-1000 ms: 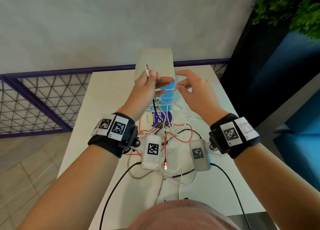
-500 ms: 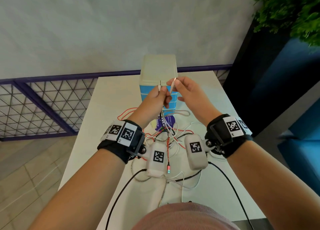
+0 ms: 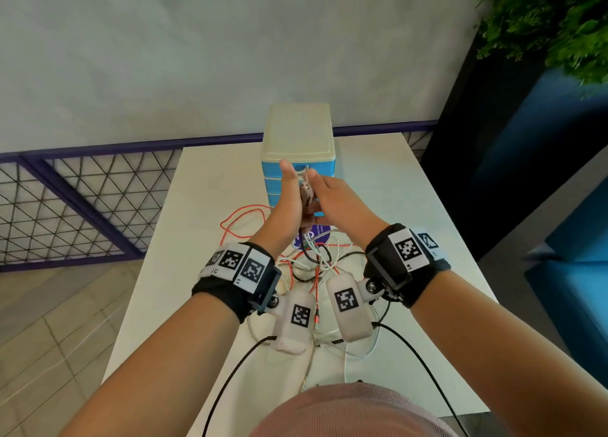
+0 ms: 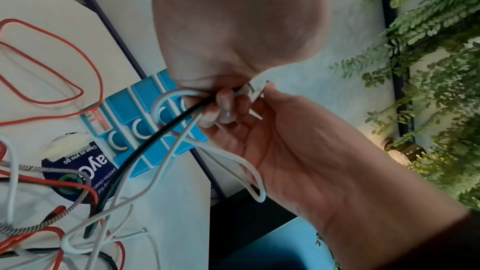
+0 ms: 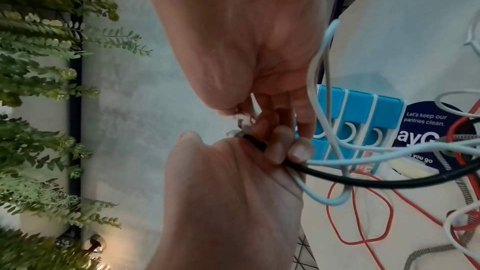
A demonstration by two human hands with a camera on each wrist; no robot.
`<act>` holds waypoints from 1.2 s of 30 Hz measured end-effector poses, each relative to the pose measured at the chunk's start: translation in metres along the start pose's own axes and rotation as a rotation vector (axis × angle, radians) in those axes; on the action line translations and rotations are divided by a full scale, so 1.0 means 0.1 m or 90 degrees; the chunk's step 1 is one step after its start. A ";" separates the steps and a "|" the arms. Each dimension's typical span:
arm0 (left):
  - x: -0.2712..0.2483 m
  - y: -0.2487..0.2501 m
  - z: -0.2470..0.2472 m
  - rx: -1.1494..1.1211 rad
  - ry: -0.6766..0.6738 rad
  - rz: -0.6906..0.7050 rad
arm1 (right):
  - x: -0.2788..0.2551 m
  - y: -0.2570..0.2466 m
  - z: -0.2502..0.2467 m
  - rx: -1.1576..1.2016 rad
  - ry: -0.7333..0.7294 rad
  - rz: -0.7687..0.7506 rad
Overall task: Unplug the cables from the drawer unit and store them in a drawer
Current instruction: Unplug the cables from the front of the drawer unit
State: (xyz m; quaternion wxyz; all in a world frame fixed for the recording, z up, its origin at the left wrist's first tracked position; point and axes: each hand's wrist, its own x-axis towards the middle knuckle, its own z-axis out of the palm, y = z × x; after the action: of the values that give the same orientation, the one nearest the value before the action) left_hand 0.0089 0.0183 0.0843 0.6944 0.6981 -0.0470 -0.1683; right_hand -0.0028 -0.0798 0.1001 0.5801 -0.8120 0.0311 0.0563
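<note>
I see both hands raised together in front of the drawer unit (image 3: 298, 147), which stands upright at the far middle of the white table (image 3: 388, 186); its blue drawer fronts all look pushed in.

Left hand (image 3: 287, 203): fingers curled, thumb pointing up in the head view. In the left wrist view its fingertips (image 4: 224, 108) clamp a bundle of cable ends: a black cable (image 4: 155, 139), pale white cables (image 4: 241, 163) and a white plug (image 4: 255, 90) sticking out past the knuckles.

Right hand (image 3: 332, 203): pressed palm-to-palm against the left, fingers curled onto the same bundle. In the right wrist view its fingertips (image 5: 298, 149) pinch the black cable (image 5: 363, 182) and a pale cable where they leave the grip. The white plug tips (image 5: 242, 125) show between the two thumbs.

From the grip the cables hang down and trail to the tabletop in front of the unit, where they join a loose tangle: a red cable (image 3: 241, 219) looped to the left, a braided black-and-white one (image 5: 426, 252), more white and black strands. I cannot tell whether any cable is plugged into the unit.

A dark round sticker (image 5: 428, 122) with printed text lies on the table at the foot of the unit, under the tangle.
</note>
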 end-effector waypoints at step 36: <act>-0.12 -0.26 0.09 0.026 0.018 0.126 | 0.15 0.09 -0.05 0.612 0.021 0.075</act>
State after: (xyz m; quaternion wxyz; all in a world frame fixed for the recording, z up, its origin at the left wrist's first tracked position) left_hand -0.0096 0.0146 0.0609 0.6940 0.7061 -0.1094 -0.0881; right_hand 0.0109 -0.0869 0.0916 0.8847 -0.4500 0.1086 0.0552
